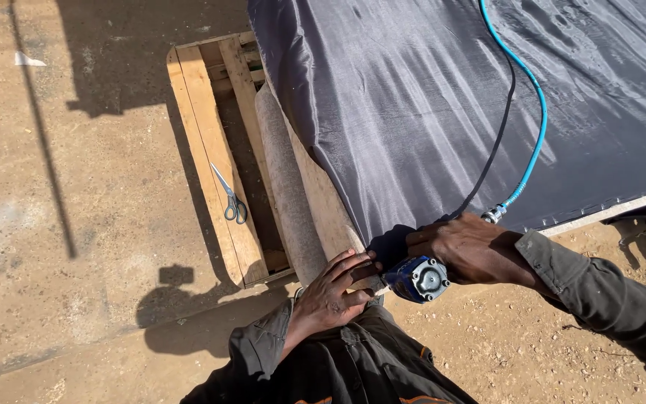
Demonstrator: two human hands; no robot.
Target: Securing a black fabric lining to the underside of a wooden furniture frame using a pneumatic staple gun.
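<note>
In the clenched right hand (472, 251), a blue stapler (416, 279), beside the flat left hand (334, 292).

One scissors (231, 196), one stapler (417, 279), one hose (530, 112).

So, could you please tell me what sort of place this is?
Probably an outdoor upholstery workshop yard: bare sandy ground, a wooden pallet bearing steel scissors, and a blue pneumatic stapler on a turquoise air hose, held against dark lining fabric over a wooden frame.
</note>
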